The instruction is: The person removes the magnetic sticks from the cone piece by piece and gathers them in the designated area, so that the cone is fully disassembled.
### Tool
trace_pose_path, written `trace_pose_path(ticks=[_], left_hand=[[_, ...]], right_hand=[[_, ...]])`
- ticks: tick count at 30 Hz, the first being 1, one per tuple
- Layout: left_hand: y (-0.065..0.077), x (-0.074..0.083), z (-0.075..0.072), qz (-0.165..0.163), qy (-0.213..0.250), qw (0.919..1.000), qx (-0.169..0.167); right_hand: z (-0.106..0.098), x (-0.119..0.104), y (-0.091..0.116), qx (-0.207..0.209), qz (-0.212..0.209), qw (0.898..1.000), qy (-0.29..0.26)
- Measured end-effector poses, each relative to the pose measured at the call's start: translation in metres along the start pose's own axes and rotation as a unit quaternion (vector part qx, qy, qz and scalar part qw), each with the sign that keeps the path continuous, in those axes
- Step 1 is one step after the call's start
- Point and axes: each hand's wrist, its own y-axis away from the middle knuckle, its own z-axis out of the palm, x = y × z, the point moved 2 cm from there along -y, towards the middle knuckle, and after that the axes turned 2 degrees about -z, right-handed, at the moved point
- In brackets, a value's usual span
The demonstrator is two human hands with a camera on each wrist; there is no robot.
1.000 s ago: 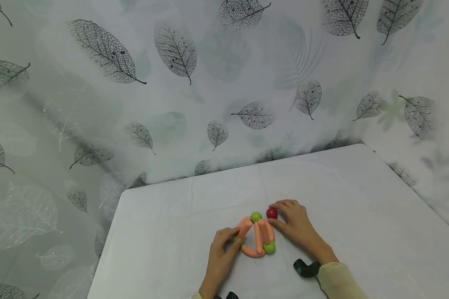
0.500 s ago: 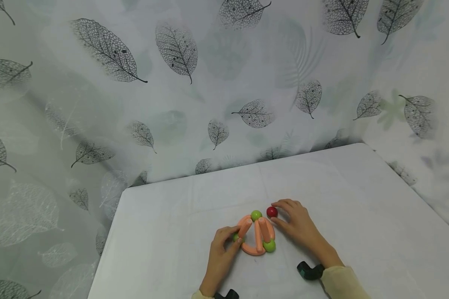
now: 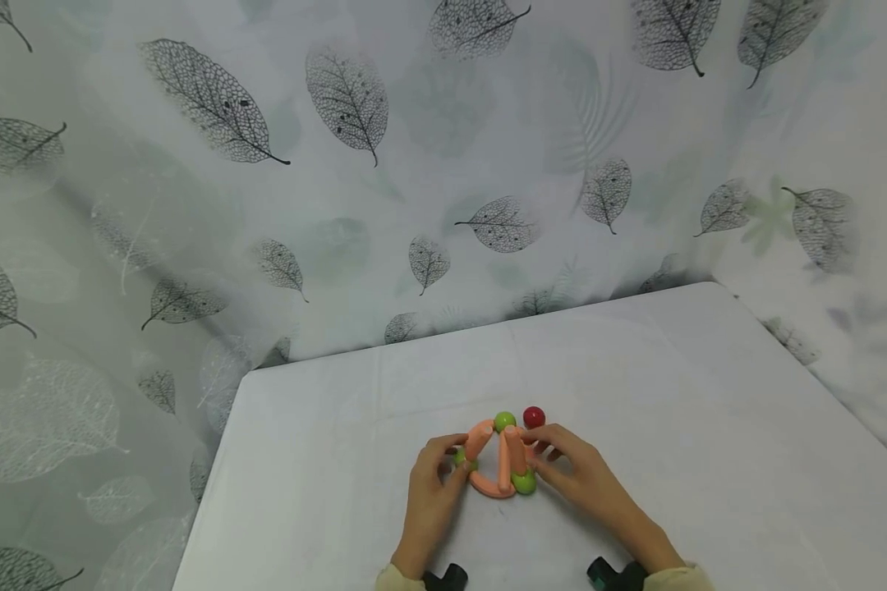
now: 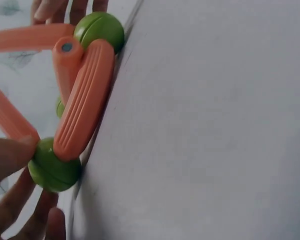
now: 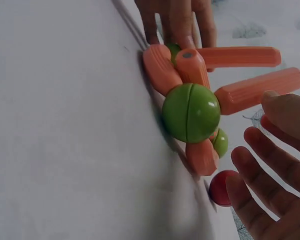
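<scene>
Right hand (image 3: 572, 466) shifted left, orange rod (image 3: 516, 453) pointing up, near-vertical

Sleeves (image 3: 678, 579) are pale yel., wrist cams (image 3: 617, 574) blk & stubby.

Soft, dim, greyish light fills the head view, casting faint shadows on the white tabletop (image 3: 325, 460). The wrist views look darker and mildly blurred; in the right one, a small glint shines on the nearest green ball (image 5: 190, 112).
</scene>
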Motion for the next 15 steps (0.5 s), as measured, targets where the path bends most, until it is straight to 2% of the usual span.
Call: trace_pose_path(ticks=[3,7,10,15], left_hand=[[0.005,0.007,-0.001,-0.009,-0.025,0.999,0.037],[0.017,0.016,-0.002,0.007,-0.04,0.9967,0.071],[0.026,0.022,-0.001,0.024,-0.051,0.9965,0.062],[0.032,0.024,0.002,0.076,-0.07,0.9942,0.031]], right_hand=[[0.006,-0.001,0.002,-0.006,-0.003,1.0,-0.022],[0.011,-0.002,0.006,-0.005,0.001,1.0,-0.018],[0.013,-0.001,0.008,-0.005,0.007,1.0,-0.003],[0.016,0.0,0.011,0.002,-0.002,1.0,0.019]])
